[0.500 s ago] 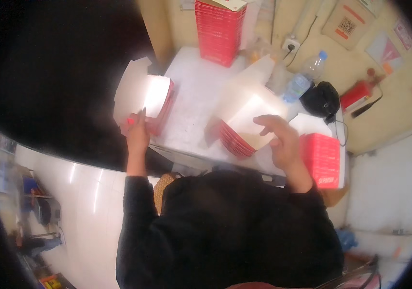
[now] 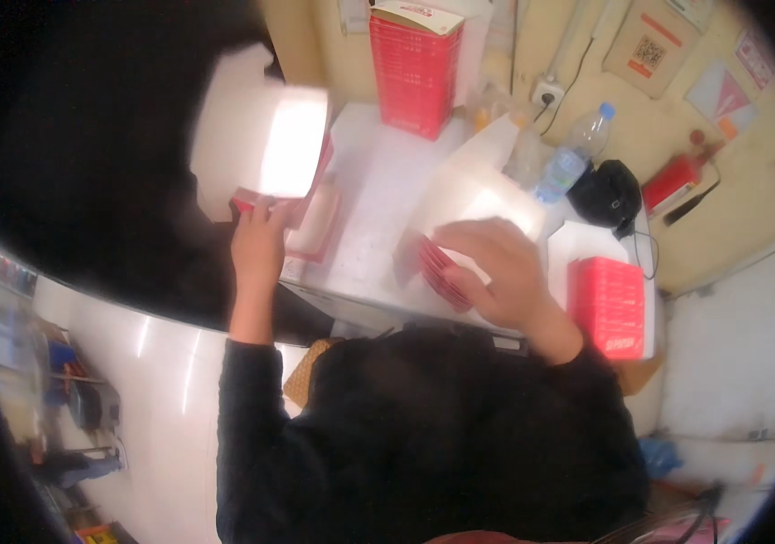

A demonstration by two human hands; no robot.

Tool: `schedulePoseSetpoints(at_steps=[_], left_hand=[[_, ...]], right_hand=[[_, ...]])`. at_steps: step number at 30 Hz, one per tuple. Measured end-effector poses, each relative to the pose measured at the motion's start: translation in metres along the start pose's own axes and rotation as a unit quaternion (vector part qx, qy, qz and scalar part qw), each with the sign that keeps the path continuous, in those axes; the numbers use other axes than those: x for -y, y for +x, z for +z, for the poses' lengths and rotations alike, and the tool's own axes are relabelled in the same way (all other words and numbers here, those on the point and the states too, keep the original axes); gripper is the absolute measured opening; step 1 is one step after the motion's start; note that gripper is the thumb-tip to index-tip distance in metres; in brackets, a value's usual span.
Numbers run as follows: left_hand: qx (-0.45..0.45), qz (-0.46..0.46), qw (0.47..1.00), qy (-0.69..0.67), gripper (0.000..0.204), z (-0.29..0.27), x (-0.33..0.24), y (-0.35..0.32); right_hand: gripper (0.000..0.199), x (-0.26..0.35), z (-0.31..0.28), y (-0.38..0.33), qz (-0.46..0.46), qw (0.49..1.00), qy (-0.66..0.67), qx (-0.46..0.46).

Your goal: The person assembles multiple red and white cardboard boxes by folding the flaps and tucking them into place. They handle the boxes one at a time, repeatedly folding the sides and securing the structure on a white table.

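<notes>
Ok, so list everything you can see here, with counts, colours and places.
Left open box: one, white inside, red outside, left
Lower box: one, pale inside, red edge, beneath it
Nested boxes: several, white and red, table centre
Tall stack: one, red, table back
Right stack: one, red, table right
Table: one, white, centre
Bottle: one, clear, blue cap, back right
Pouch: one, black, beside bottle
Socket: one, white, wall
Notices: several, mixed, wall
Red cylinder: one, right
Woven item: one, yellow-brown, below table
Clutter: uncountable, mixed, far left
Left hand: one, bare, holding left open box
Right hand: one, bare, blurred, at nested boxes
Sleeves: two, black, below
</notes>
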State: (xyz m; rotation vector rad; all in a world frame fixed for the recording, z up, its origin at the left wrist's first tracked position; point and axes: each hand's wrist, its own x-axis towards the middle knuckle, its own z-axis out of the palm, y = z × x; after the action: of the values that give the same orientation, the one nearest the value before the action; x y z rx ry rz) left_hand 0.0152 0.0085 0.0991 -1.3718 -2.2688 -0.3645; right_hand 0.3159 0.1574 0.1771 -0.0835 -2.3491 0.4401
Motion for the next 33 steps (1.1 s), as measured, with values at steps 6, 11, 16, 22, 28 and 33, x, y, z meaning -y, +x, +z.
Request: schedulePoseSetpoints(at_steps=[6,11,16,22,28,33], left_hand=[[-0.146,0.173,0.974,0.010,0.028,-0.099,-0.062,0.042],[-0.253,0.291,0.918,-0.089,0.029,-0.124,-0.111,0.049],[-0.293,0.359,0.862,-0.203,0.026,-0.125,-0.143,0.048],[-0.320,0.383,0.789,-0.359,0.038,-0.099,-0.186,0.031],[-0.057,0.335,0.878,-0.337,0.037,-0.017,-0.196,-0.009],[-0.081,0.312,0.882,-0.345,0.029,0.014,-0.195,-0.021]], right_hand=[[0.041,0.040,0.019,0.061,-0.062,0.977,-0.202,-0.039],[0.030,0.029,0.017,0.076,-0.029,0.945,-0.291,-0.148],[0.014,0.034,-0.021,0.057,-0.002,0.938,-0.331,-0.105],[0.008,0.033,-0.069,0.031,0.038,0.918,-0.359,-0.163],[0.024,0.016,-0.135,0.008,0.271,0.955,-0.010,-0.121],[0.026,-0.015,-0.132,0.015,0.326,0.917,0.226,-0.042]])
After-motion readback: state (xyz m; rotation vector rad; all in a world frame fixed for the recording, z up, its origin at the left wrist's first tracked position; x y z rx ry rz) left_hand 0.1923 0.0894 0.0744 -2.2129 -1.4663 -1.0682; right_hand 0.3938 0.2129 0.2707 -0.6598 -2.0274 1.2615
